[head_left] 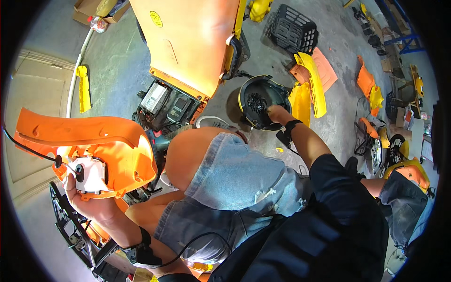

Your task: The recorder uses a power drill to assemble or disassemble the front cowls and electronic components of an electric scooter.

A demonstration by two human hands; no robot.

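At the left, my left hand grips the lower edge of an orange plastic headlight cover, its inner side facing up. A white lamp housing with a round black plug is fitted in it, and a black cable runs from the plug. My right hand reaches into a black bowl-shaped container with a yellow rim, perhaps an upturned helmet. A heap of small dark parts, which look like screws, lies inside it. The fingertips of this hand are hidden.
Ahead stands a large orange vehicle body with exposed electrical units below. Yellow panels and a black basket lie on the grey floor. A black metal frame is at the lower left. Another person's leg shows at the right.
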